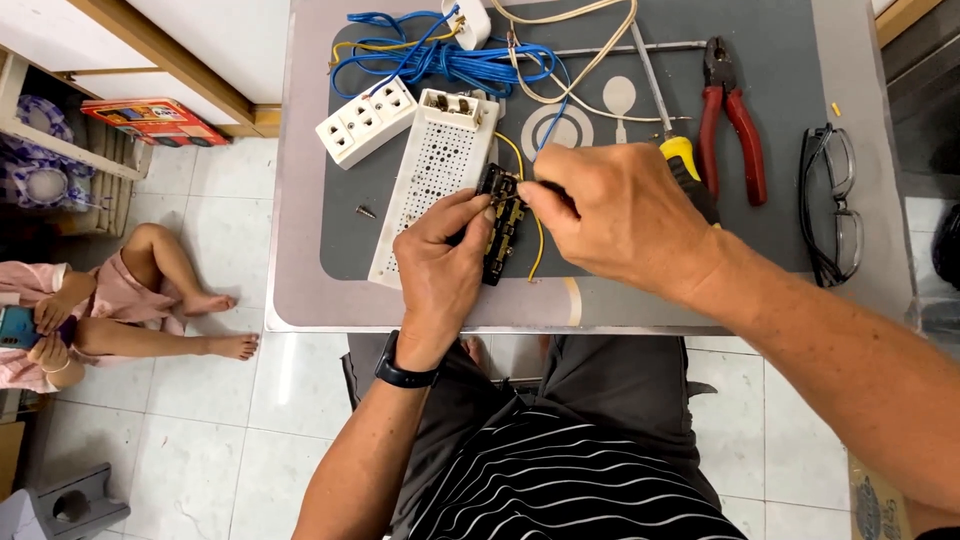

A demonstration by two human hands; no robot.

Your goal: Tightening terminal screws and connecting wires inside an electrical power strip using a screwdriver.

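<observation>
My left hand [440,262] grips a black socket insert [503,232] against the grey mat, thumb and fingers around its lower end. My right hand [615,215] pinches a yellow wire [538,245] at the top of that insert; the wire loops down past its right side. A long white perforated power-strip housing [432,178] lies just left of the insert. A yellow-handled screwdriver [678,150] lies behind my right hand, partly hidden by it.
A white socket block [366,121] and a bundle of blue wire [450,60] lie at the mat's far side. Red pliers [730,115] and glasses [832,200] lie to the right. A small screw [366,212] lies left. A person sits on the floor at left.
</observation>
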